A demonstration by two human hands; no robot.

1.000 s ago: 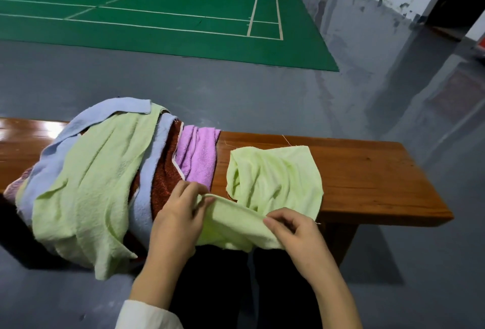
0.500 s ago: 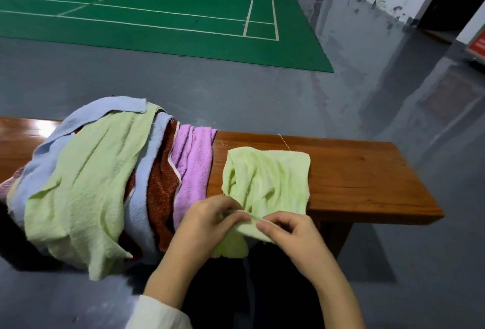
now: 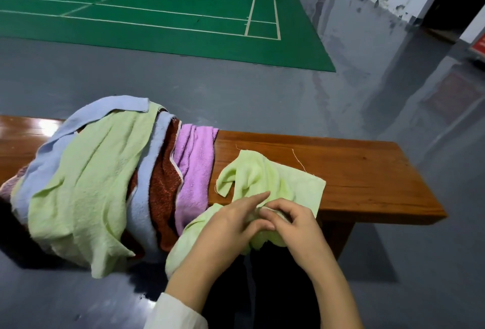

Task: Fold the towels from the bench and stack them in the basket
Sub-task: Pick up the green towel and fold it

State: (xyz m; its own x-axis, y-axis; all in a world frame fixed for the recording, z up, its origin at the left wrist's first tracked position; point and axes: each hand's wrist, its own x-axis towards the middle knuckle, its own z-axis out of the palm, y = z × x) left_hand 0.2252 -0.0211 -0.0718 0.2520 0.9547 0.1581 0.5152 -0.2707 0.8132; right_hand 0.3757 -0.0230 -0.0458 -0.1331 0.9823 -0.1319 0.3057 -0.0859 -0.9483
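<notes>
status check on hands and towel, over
Left hand and right hand grip the small green towel at the bench edge. Towel bunched, not folded. Towel pile at left; no basket in view.

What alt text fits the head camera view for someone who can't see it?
The left hand and right hand grip a light green towel at the near edge of a wooden bench. A pile of unfolded towels drapes over it on the left; a green court lies beyond.

both hands, left hand (image 3: 225, 226) and right hand (image 3: 294, 223), pinching light green towel (image 3: 265, 173) on wooden bench (image 3: 367, 179), towel pile (image 3: 105, 176) beside
</notes>
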